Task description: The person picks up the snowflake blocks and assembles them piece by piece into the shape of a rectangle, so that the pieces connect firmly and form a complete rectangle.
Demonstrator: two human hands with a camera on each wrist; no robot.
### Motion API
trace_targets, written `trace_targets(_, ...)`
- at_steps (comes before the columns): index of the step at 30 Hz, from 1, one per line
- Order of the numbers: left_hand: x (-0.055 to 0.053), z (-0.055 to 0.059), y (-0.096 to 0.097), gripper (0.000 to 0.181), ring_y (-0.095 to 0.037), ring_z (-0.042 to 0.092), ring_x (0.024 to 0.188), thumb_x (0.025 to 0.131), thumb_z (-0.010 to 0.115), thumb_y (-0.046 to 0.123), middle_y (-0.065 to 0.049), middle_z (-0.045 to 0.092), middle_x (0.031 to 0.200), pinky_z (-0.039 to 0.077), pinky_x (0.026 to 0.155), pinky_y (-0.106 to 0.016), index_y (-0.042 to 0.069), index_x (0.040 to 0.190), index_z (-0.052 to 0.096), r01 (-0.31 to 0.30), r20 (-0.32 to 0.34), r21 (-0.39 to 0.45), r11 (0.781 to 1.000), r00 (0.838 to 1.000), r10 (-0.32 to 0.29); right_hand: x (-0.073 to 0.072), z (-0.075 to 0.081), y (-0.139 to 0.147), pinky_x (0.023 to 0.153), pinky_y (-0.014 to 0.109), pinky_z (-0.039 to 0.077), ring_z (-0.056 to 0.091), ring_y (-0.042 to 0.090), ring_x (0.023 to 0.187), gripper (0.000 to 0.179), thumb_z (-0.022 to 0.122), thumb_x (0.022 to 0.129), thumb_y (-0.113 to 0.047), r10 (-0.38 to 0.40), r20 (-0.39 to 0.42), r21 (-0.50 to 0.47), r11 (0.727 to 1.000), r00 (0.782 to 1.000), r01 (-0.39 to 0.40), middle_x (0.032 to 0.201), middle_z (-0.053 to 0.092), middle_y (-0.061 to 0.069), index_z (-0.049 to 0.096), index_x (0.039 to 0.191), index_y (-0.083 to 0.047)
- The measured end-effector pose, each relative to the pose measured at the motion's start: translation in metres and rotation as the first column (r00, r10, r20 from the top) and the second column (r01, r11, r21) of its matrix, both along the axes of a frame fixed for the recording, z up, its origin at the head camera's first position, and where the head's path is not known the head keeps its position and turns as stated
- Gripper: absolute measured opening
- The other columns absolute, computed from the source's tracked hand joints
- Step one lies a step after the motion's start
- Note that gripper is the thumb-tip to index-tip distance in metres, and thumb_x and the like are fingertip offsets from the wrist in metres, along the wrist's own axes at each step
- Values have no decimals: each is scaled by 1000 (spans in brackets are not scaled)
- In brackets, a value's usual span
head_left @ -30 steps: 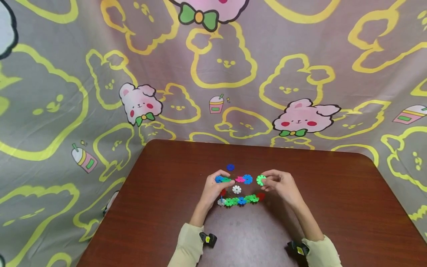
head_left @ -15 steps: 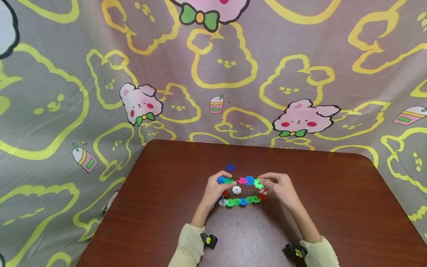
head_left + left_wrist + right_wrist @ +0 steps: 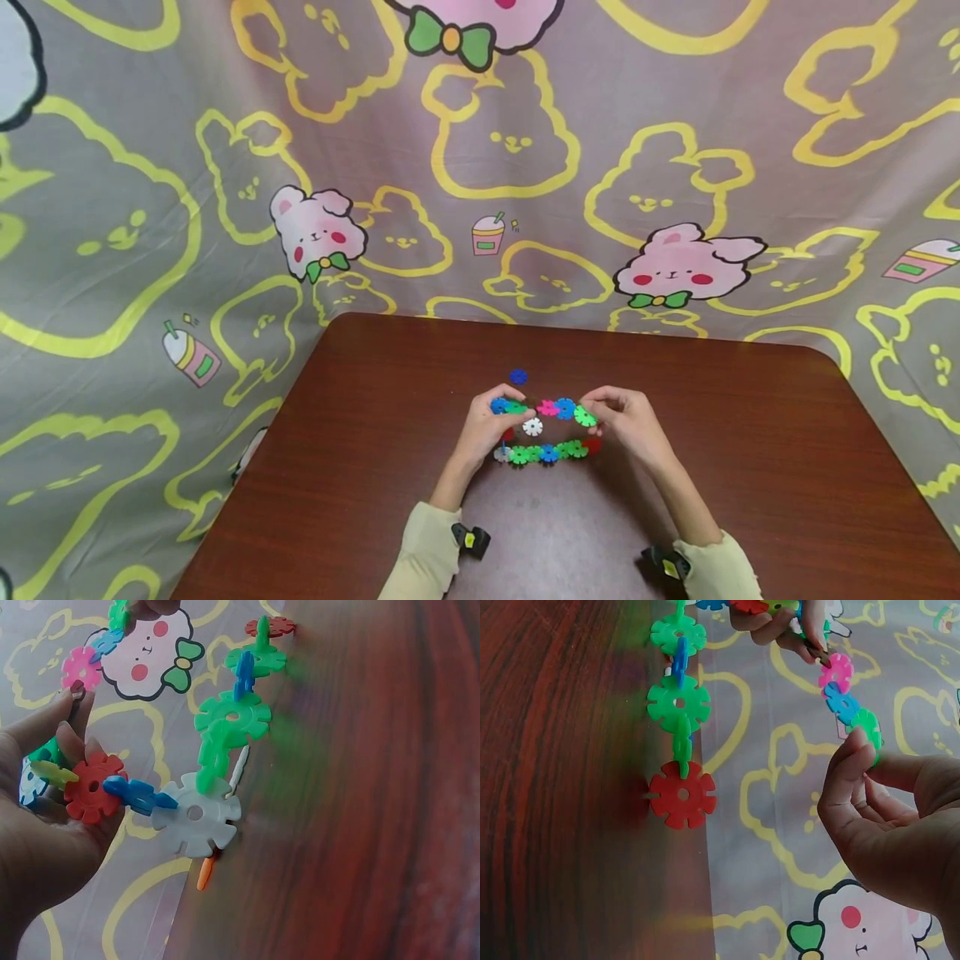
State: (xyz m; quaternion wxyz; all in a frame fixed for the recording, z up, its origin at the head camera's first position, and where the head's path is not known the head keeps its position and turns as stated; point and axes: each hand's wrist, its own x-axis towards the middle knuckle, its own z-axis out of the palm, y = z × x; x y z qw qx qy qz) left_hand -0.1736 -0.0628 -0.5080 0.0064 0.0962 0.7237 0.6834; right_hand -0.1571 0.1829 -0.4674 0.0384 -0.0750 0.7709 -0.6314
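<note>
My left hand grips a bent chain of slotted plastic snowflake discs, part of it hidden behind the fingers. In the left wrist view, a red disc lies against the fingers, linked through a blue disc to a whitish disc. From there a row of mostly green discs runs to a red end disc. Past my left fingertips stick out a pink disc and a blue disc. My right hand pinches a bright green disc against that blue one's edge; how deep the slots engage is unclear.
On the brown table lie a loose white disc between the hands and a dark blue disc farther back. An orange piece shows edge-on in the left wrist view. A patterned cloth hangs behind the table.
My right hand has brought the green disc leftward from a gap until it meets the blue disc. The chain in my left hand has shifted slightly right.
</note>
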Motion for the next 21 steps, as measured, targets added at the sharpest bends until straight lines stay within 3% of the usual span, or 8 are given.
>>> trace_targets(7,0,-1,-2,18,-14,56,87,86,85,11,0,69,91,49,75,-31,3,98,75,36,-46,4,999,998,-36,-2,-2,2,55,29,53,60,18,58,21,67,100,-6,61,36,-34,998,998,-60,73,64,9,65,106,14)
trace_targets(14,2,1,-3,14,-8,35,52,88,83,8,4,54,63,34,51,-25,2,96,75,101,-87,-13,995,991,-101,-2,-2,5,50,28,49,56,24,53,18,67,100,-5,142,44,-35,989,989,-141,70,60,14,61,104,12)
trace_targets(17,3,2,-3,13,-8,33,50,88,82,8,4,58,67,32,49,-24,2,97,75,113,-97,-20,993,989,-114,-1,0,5,50,26,49,56,26,54,16,68,99,-4,130,60,-26,991,990,-129,71,60,17,62,103,10)
trace_targets(21,4,2,0,12,-8,41,56,88,82,5,1,67,82,37,54,-24,1,96,74,102,-112,-36,994,988,-105,1,2,4,50,26,47,55,24,54,15,69,98,-2,103,50,-1,995,993,-103,71,60,18,62,101,11)
